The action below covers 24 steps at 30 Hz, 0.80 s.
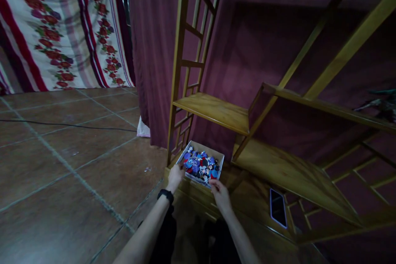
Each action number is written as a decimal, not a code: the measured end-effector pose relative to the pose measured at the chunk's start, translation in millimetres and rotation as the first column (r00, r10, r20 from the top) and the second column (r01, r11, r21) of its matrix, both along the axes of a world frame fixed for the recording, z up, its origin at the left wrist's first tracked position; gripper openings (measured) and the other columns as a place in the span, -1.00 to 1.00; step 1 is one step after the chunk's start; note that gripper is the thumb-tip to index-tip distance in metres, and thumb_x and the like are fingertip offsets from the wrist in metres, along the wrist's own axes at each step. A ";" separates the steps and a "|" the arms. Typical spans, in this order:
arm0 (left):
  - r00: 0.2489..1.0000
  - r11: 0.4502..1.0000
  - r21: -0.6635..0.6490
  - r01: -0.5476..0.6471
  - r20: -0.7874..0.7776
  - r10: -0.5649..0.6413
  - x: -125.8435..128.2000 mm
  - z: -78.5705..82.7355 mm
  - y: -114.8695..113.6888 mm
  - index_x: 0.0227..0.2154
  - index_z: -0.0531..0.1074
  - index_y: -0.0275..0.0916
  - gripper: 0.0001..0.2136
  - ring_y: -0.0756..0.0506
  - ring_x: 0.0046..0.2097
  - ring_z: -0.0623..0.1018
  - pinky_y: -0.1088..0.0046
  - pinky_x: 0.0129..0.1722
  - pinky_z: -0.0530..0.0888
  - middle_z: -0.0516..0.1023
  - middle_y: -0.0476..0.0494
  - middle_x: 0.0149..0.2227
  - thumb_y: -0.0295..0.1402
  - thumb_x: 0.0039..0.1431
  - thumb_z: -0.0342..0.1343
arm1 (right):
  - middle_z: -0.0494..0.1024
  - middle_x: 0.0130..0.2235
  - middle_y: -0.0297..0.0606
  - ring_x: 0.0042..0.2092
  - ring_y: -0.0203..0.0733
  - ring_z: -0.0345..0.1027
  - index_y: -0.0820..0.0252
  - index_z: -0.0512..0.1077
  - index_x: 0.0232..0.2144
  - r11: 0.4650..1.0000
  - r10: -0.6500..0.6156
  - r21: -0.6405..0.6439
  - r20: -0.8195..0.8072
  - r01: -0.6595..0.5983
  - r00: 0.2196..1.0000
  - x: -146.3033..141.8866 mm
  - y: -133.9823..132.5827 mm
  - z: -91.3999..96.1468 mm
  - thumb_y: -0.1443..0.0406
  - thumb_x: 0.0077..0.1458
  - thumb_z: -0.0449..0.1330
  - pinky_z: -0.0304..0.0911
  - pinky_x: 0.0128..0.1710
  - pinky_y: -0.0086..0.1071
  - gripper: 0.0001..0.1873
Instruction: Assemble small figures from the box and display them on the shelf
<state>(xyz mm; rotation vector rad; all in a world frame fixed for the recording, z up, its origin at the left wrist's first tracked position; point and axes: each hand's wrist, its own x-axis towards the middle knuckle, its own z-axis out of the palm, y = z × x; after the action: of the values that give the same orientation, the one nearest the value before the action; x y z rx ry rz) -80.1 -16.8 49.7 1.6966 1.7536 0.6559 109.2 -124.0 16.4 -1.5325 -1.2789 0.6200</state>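
A shallow white box (202,147) sits on the low wooden ledge of the shelf unit. It is filled with many small flat pieces (196,166) in purple, blue, red, white and black; their exact kind is too small to make out. My left hand (175,177), with a black band on its wrist, closes at the box's front left corner, its fingertips partly hidden at the rim. On the other side, my right hand (220,193) has its fingers curled together against the front right corner of the box.
A wooden shelf unit (216,109) rises around the box, with a shelf board just above it. To the right, a dark-screened phone or tablet (278,208) lies on the ledge. A black cable (68,124) crosses the tiled floor. Purple and flowered curtains hang behind.
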 end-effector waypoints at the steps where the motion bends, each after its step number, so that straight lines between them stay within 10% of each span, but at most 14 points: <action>1: 0.999 1.000 -0.012 -0.010 -0.036 0.010 5.3 -4.6 8.3 -0.28 0.49 -0.33 -0.78 -0.18 -0.20 0.54 0.46 -0.30 0.37 0.57 -0.32 -0.27 -0.38 0.04 0.03 | 0.57 -0.32 -0.28 -0.26 -0.14 0.43 0.12 0.51 -0.35 1.000 0.002 -0.024 0.023 -0.002 1.000 0.1 12.3 -7.7 0.18 0.01 0.07 0.31 -0.24 -0.31 -0.75; 11: 0.934 0.991 0.003 0.134 -0.334 -0.125 32.6 -63.0 49.1 -0.30 0.47 -0.30 -0.79 -0.19 -0.09 0.48 0.40 -0.23 0.38 0.46 -0.36 -0.11 -0.37 0.08 -0.03 | 0.58 -0.26 -0.21 -0.19 -0.17 0.42 0.13 0.51 -0.30 0.956 -0.005 -0.280 0.276 0.086 0.961 -21.4 111.4 -59.0 0.32 0.07 0.00 0.23 -0.16 -0.40 -0.72; 16: 0.933 0.989 -0.055 0.140 -0.327 -0.150 34.3 -65.6 63.5 -0.30 0.47 -0.28 -0.81 -0.17 -0.11 0.49 0.43 -0.24 0.36 0.50 -0.30 -0.16 -0.40 0.07 -0.01 | 0.59 -0.29 -0.21 -0.15 -0.12 0.41 0.09 0.52 -0.34 0.906 0.049 -0.401 0.425 0.139 0.904 -31.9 126.5 -68.0 0.31 0.04 0.05 0.21 -0.18 -0.39 -0.76; 24: 0.990 0.988 -0.146 0.057 -0.123 -0.076 31.8 -53.6 69.6 -0.34 0.50 -0.20 -0.84 -0.10 -0.23 0.52 0.51 -0.31 0.34 0.57 -0.15 -0.31 -0.32 -0.02 0.14 | 0.54 -0.47 -0.31 -0.40 -0.26 0.38 0.15 0.50 -0.50 0.946 0.068 -0.323 0.219 0.007 0.973 -20.1 142.1 -60.3 0.32 0.00 0.05 0.19 -0.40 -0.49 -0.79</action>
<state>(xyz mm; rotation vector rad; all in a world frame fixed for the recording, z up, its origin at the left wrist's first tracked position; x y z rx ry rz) -48.3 52.8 -3.9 1.7226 1.7775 0.3894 89.0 18.1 -43.9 -1.9001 -1.4271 0.7157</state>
